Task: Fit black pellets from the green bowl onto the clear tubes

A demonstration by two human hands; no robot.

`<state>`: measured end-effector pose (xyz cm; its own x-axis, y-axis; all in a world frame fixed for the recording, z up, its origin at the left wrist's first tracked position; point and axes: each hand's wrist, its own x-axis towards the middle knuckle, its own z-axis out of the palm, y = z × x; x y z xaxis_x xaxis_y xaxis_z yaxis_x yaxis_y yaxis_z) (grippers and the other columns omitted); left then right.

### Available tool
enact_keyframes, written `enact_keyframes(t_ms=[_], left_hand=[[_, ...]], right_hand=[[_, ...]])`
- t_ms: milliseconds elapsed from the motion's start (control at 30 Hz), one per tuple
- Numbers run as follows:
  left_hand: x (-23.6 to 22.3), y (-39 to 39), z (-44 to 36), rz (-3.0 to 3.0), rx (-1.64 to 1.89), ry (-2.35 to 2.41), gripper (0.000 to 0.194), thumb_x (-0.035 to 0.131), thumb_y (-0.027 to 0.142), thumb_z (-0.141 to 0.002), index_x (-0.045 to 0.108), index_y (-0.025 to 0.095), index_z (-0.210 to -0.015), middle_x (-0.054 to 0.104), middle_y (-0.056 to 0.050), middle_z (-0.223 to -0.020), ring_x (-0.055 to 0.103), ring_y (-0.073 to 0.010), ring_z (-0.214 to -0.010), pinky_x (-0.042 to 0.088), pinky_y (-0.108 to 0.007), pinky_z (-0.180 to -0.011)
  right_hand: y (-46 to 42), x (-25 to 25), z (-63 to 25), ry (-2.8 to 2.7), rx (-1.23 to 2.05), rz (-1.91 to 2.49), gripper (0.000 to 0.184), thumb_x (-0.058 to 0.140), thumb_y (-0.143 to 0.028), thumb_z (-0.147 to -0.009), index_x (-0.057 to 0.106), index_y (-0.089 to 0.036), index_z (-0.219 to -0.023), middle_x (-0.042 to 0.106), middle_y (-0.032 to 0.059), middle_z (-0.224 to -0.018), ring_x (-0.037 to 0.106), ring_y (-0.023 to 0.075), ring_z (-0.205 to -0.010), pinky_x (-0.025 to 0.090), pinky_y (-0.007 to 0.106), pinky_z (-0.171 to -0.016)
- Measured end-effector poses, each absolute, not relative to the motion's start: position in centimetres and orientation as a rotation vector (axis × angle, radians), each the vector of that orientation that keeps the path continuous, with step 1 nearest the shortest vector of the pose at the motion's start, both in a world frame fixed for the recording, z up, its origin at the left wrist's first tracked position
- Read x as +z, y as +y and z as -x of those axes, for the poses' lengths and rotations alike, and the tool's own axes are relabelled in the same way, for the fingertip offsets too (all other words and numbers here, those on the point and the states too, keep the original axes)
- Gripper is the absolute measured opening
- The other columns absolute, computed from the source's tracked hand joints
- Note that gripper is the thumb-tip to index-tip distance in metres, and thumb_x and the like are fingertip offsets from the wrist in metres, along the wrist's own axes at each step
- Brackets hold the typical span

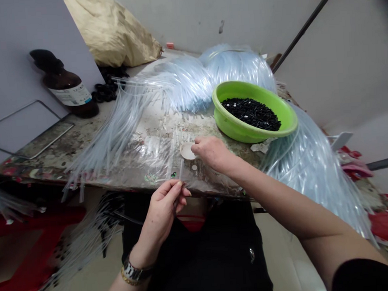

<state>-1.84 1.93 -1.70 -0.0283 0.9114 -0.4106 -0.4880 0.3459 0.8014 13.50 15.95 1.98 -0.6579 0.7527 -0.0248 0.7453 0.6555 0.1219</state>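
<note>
My left hand [167,205] is closed in a pinch at the table's front edge, around what looks like the end of a thin plastic tube [130,219] that trails off to the left below the table. Over the right rim of a small round white dish [187,151], my right hand [211,152] has its fingertips pressed together. Whatever they hold, if anything, is hidden. To the right behind that hand stands a green basin [223,119] with many short black pieces [253,114] and a few white bits in it.
Bundles of clear tubes [238,69] lie behind the basin, more [113,129] to the left and right [315,172]. A brown bottle [67,90], a wire frame [44,149] and a cream sack [116,33] stand at the left. A red stool [26,263] is below.
</note>
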Motion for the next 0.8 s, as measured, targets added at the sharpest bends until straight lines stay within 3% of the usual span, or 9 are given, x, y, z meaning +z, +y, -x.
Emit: enact_keyframes(t_ms=[200,333,467,633,800], left_hand=[[-2.2,2.0,2.0,-0.532,1.209,1.090,0.032,0.073,0.040,-0.078,0.068,0.014,-0.095,0.068,-0.004,-0.066,0.049,-0.0074,-0.049,0.023,-0.014,-0.040],[-2.3,2.0,2.0,-0.522,1.216,1.092,0.035,0.073,0.041,-0.079,0.067,0.014,-0.100,0.066,-0.003,-0.063,0.050,-0.0079,-0.049,0.027,-0.015,-0.042],[-2.2,2.2,1.9,-0.506,1.230,1.098,0.026,0.077,0.033,-0.074,0.066,0.013,-0.086,0.069,-0.005,-0.071,0.056,-0.0089,-0.056,0.035,-0.016,-0.047],[-2.1,2.5,1.8,-0.585,1.209,1.099,0.025,0.070,0.037,-0.082,0.066,0.015,-0.092,0.068,-0.003,-0.067,0.049,-0.0067,-0.049,0.024,-0.014,-0.041],[-2.2,2.4,1.8,-0.654,1.179,1.124,0.030,0.066,0.041,-0.085,0.067,0.016,-0.101,0.063,0.001,-0.058,0.047,-0.0070,-0.046,0.025,-0.015,-0.041]], right_hand=[[16.0,2.4,-14.2,2.956,-0.181,-1.410,0.022,0.053,-0.017,-0.091,0.075,-0.019,-0.086,0.067,0.0047,-0.090,0.059,0.0158,-0.077,0.035,0.027,-0.064],[16.0,3.2,-14.8,3.112,-0.297,-1.497,0.020,0.055,-0.017,-0.092,0.074,-0.018,-0.085,0.066,0.0043,-0.087,0.059,0.0158,-0.080,0.039,0.026,-0.071],[15.7,3.1,-14.9,3.250,-0.161,-1.555,0.023,0.051,-0.019,-0.095,0.073,-0.018,-0.088,0.065,0.0053,-0.088,0.058,0.0168,-0.083,0.040,0.027,-0.073],[15.2,1.7,-14.8,3.067,0.083,-1.396,0.023,0.052,-0.014,-0.092,0.073,-0.018,-0.082,0.064,0.0061,-0.081,0.056,0.0183,-0.075,0.036,0.029,-0.065],[13.5,2.2,-15.6,3.318,-0.414,-1.562,0.018,0.055,-0.017,-0.093,0.071,-0.018,-0.084,0.065,0.0045,-0.085,0.060,0.0164,-0.080,0.043,0.027,-0.071]])
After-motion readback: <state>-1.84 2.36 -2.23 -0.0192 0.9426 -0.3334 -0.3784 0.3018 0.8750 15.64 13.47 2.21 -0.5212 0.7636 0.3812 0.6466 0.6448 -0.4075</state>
